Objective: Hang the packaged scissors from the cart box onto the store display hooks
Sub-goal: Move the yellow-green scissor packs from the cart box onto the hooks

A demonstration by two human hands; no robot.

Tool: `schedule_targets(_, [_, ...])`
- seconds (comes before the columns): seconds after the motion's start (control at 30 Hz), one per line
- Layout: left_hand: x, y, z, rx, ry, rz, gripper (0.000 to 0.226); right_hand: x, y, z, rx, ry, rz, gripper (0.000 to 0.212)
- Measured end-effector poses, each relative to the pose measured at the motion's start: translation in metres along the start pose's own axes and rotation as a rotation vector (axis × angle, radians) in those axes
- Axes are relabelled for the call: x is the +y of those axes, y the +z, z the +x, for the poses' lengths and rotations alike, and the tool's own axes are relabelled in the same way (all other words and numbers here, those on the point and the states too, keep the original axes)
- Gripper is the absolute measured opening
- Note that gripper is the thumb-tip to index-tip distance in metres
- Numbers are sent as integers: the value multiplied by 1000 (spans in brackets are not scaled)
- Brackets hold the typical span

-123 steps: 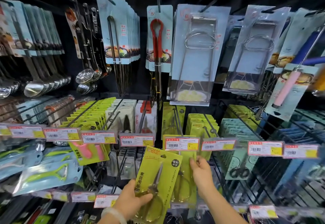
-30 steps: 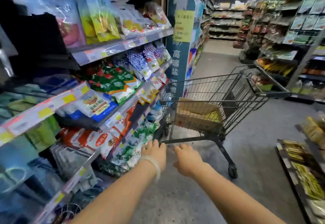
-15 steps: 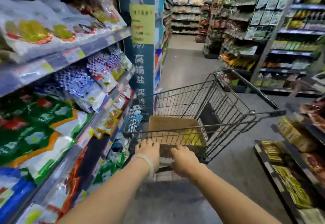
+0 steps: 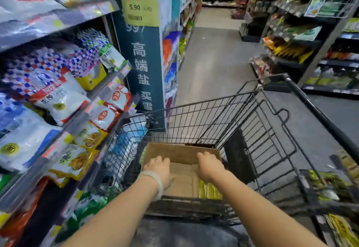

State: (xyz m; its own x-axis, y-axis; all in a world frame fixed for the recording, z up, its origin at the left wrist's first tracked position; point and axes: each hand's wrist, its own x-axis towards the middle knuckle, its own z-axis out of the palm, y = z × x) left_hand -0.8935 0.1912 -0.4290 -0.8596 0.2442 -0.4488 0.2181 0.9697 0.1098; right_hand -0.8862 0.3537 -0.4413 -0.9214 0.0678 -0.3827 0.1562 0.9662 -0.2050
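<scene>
A brown cardboard box sits inside a black wire shopping cart. Yellow-green scissors packages lie at the box's near right side. Both my arms reach over the cart's near rim into the box. My left hand, with a pale bracelet on the wrist, hovers over the box's left half, fingers pointing down and holding nothing. My right hand is over the right half, just above the packages, fingers bent downward; nothing shows in its grip. The display hooks are out of view.
Shelves of bagged goods run close along the left of the cart. A teal sign panel with a yellow price tag stands at the shelf end. The grey aisle floor stretches ahead, and more shelving lines the right.
I turned from the hook wall to the cart. Over the last second I came closer, and both hands moved from the cart's near rim down into the box.
</scene>
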Motion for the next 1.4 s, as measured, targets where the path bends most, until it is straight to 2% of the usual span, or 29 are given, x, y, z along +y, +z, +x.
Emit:
schedule_targets(0.13, [23, 20, 64, -157, -15, -84, 61, 47, 27, 60, -189, 106, 97, 46])
schedule_targets(0.27, [28, 61, 112, -394, -66, -147, 65, 74, 69, 104, -387, 205, 198, 64])
schedule_targets(0.37, [24, 83, 149, -444, -106, -201, 65, 86, 97, 131, -478, 258, 288, 70])
schedule_targets(0.43, [23, 94, 170, -478, -110, -214, 62, 93, 113, 144, -515, 289, 303, 66])
schedule_targets(0.57, [25, 120, 202, -556, -89, -226, 61, 107, 139, 167, -445, 388, 321, 55])
schedule_targets(0.67, [26, 141, 218, -612, -114, -289, 61, 110, 151, 184, -348, 561, 418, 51])
schedule_targets(0.77, [26, 157, 231, -650, -161, -355, 59, 112, 166, 197, -285, 729, 541, 56])
schedule_targets(0.9, [18, 168, 237, -687, -217, -417, 56, 112, 177, 206, -220, 846, 617, 65])
schedule_targets(1.0, [11, 171, 241, -675, -267, -469, 55, 114, 182, 215, -263, 940, 695, 58])
schedule_targets(1.07, [5, 173, 244, -674, -308, -516, 55, 109, 181, 217, -351, 919, 684, 47])
schedule_targets(1.17, [2, 171, 248, -707, -376, -627, 60, 88, 183, 218, -387, 741, 588, 35])
schedule_targets(1.23, [2, 166, 250, -686, -404, -687, 63, 77, 184, 217, -394, 639, 573, 8])
schedule_targets(1.33, [-4, 164, 253, -616, -445, -835, 58, 71, 184, 215, -376, 536, 728, 39])
schedule_targets(1.4, [-15, 173, 258, -560, -476, -931, 73, 68, 182, 213, -413, 489, 915, 40])
